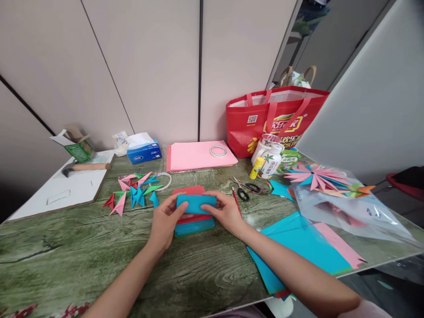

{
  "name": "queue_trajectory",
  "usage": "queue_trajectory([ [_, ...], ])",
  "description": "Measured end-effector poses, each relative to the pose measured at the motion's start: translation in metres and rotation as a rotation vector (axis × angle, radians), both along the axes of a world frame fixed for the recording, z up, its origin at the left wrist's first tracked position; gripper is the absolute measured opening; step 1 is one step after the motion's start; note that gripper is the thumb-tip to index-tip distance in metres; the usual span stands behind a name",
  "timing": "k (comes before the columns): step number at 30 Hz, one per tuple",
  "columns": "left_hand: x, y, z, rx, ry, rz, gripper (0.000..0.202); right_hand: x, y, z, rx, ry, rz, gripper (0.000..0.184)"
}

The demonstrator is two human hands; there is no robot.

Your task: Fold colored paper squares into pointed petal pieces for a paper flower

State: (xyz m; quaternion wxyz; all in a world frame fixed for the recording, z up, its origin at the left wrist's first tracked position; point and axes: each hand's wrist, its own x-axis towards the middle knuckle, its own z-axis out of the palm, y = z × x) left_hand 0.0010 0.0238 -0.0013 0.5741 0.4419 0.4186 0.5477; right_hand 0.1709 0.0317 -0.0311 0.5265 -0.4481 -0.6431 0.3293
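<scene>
Blue paper (197, 204), one, in two hands (166, 219) (229, 213)

Blue paper (196, 205), green wood-grain table (82, 260)

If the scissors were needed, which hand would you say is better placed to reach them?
Probably the right hand: the scissors lie closer to it than to the left hand, though both hands hold the blue paper.

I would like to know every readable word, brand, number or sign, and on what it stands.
"HUAN", its ending unclear: red bag.
"®" and a QR code: same bag.
Large characters, not fully readable: same bag.
Too small or blurred: writing on blue tissue box, white bottle, green packet, open green box, plastic bag.
</scene>
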Motion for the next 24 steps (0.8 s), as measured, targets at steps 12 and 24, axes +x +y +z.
queue_trajectory([
  [12, 0.0, -0.0005, -0.0013, 0.0, -0.01, 0.012, 0.033, 0.0007, -0.0002, 0.0012, -0.035, 0.042, 0.01, 0.029],
  [24, -0.0001, -0.0001, -0.0016, 0.007, -0.026, 0.006, 0.028, 0.0012, -0.0007, 0.0008, -0.054, 0.043, -0.03, 0.033],
])
